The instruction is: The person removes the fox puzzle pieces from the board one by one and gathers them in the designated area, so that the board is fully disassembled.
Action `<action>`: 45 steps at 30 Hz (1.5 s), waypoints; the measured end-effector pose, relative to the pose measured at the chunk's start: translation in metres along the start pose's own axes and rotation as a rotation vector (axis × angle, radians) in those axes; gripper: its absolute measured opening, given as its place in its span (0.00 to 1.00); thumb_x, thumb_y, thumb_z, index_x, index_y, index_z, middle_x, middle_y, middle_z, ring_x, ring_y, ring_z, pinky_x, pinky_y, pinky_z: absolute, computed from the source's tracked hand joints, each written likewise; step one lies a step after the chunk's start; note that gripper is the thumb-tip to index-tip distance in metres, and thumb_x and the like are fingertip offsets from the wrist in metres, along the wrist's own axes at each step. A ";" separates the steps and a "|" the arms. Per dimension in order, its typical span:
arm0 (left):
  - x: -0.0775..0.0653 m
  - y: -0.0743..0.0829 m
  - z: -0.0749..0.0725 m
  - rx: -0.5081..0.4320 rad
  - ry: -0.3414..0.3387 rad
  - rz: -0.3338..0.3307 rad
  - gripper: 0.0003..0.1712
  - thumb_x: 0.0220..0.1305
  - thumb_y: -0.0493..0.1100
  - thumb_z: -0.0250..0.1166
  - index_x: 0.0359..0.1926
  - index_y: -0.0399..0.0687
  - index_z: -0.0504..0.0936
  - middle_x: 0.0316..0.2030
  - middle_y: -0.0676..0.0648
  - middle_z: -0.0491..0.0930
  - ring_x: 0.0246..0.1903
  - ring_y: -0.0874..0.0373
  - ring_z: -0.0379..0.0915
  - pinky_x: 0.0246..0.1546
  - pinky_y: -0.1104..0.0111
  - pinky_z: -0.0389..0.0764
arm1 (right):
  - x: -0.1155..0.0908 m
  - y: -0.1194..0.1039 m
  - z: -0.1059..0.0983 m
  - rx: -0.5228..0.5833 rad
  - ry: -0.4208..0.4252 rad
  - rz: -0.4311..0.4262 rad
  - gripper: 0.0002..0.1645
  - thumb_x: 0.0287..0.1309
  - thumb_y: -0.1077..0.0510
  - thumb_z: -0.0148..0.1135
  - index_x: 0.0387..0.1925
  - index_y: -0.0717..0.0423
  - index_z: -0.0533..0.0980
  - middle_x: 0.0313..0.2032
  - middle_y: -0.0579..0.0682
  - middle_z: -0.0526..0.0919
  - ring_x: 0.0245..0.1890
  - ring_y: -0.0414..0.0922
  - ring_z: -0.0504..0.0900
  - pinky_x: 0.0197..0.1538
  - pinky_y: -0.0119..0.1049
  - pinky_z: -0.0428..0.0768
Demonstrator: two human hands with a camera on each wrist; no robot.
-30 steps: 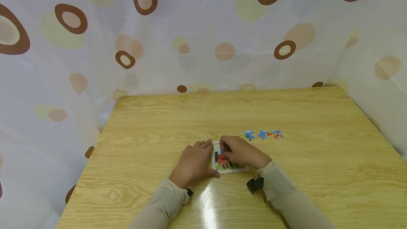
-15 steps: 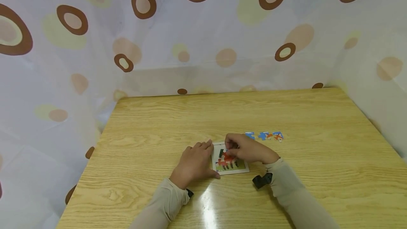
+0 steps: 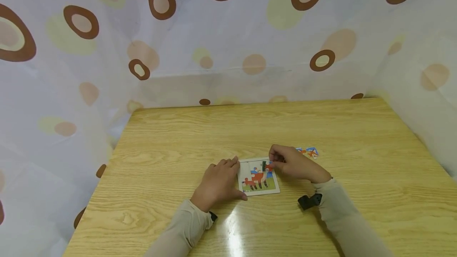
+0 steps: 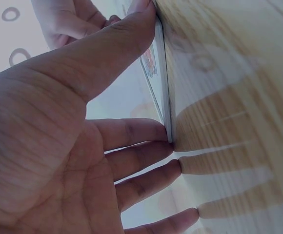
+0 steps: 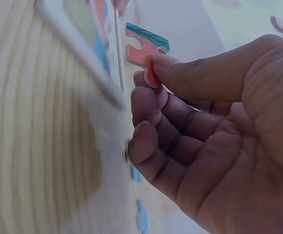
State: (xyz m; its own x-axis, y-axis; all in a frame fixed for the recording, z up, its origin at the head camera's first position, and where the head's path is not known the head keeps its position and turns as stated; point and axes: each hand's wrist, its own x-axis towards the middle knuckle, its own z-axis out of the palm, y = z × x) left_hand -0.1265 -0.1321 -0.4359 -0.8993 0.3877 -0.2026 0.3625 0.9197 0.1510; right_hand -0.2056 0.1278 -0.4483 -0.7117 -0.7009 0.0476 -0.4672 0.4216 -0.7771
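A puzzle tray (image 3: 262, 193) with a pale rim lies on the table, partly filled with a picture of red foxes on green grass. My left hand (image 3: 218, 181) rests along its left side with extended fingers. In the left wrist view, the thumb (image 4: 117, 41) and fingertips touch the tray's edge (image 4: 166, 92) near its two ends. My right hand (image 3: 300, 165) is at the tray's upper right corner. Between thumb and fingers it pinches a red puzzle piece (image 5: 144, 53) with a dark green strip, held up beside the tray in the right wrist view.
Loose puzzle pieces (image 3: 312, 152) in blue and orange lie on the wooden table (image 3: 185, 134), right behind my right hand, which hides part of them. A black wrist camera (image 3: 310, 201) sits on the right wrist. A patterned curtain (image 3: 228, 78) stands along the table's back edge.
My right hand has moved right with the puzzle piece, from over the tray's left part to its upper right corner, uncovering the fox picture. The left hand has stayed in place.
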 end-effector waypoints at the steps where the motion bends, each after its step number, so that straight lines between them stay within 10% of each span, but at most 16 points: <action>1: 0.000 0.000 0.000 -0.002 -0.005 0.000 0.60 0.53 0.73 0.74 0.77 0.44 0.67 0.77 0.46 0.63 0.72 0.48 0.63 0.63 0.49 0.74 | -0.002 0.002 -0.001 -0.009 0.004 0.002 0.08 0.69 0.71 0.60 0.36 0.58 0.73 0.30 0.46 0.77 0.30 0.41 0.73 0.34 0.35 0.73; 45: -0.002 0.001 -0.002 -0.003 -0.001 -0.008 0.59 0.53 0.72 0.74 0.77 0.45 0.67 0.76 0.46 0.63 0.72 0.49 0.63 0.64 0.50 0.73 | -0.018 0.020 -0.018 -0.182 0.048 0.145 0.07 0.66 0.72 0.62 0.35 0.60 0.77 0.30 0.47 0.78 0.28 0.41 0.74 0.32 0.36 0.74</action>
State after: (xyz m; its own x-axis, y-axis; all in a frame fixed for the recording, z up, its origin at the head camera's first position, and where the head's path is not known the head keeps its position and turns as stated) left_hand -0.1251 -0.1320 -0.4336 -0.9021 0.3799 -0.2046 0.3542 0.9228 0.1518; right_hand -0.2118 0.1588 -0.4539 -0.8006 -0.5988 -0.0232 -0.4418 0.6160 -0.6522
